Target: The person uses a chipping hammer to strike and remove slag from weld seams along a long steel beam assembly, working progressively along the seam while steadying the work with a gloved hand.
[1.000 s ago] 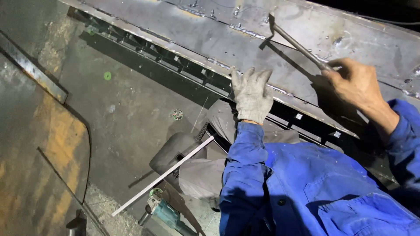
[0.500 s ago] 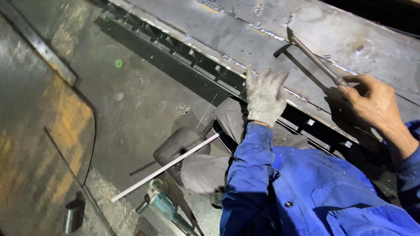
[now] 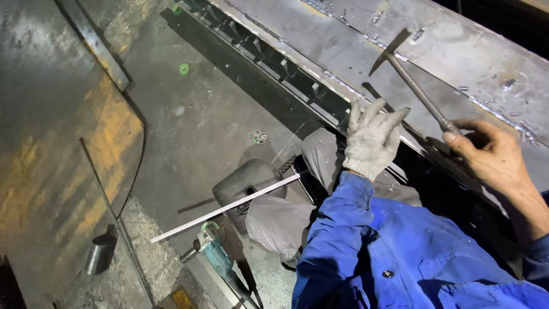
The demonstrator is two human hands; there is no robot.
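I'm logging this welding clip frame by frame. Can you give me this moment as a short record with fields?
Left hand: gloved left hand, fingers spread, resting on the edge of the steel plate
Right hand: bare right hand gripping the chipping hammer by its handle
Hammer head: on the plate
Floor: angle grinder, white rod
Clothing: blue jacket
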